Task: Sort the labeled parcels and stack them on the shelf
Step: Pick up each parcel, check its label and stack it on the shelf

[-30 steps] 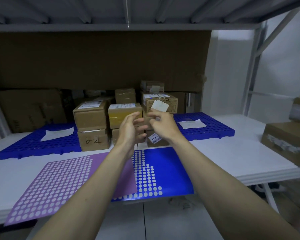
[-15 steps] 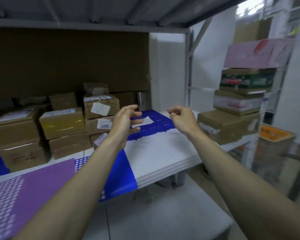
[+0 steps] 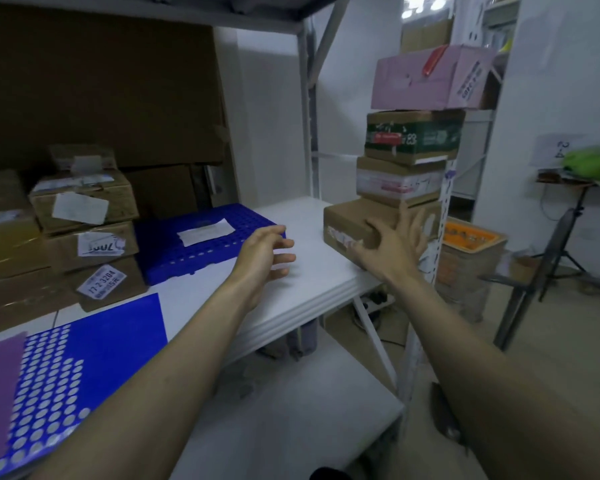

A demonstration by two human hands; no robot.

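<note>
Right hand (image 3: 392, 249) spread, grip wide, fingers on bottom parcel (image 3: 357, 221) of stack at shelf (image 3: 312, 285) right edge. Likely bracing before pull. Left hand (image 3: 264, 252) loose, empty, hovering beside.

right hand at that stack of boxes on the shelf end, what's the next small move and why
Probably lift it to the pink cardboard box on top: the right hand rests spread-fingered on the bottom brown cardboard box, which has three boxes above it. The left hand hovers open, free to help.
</note>
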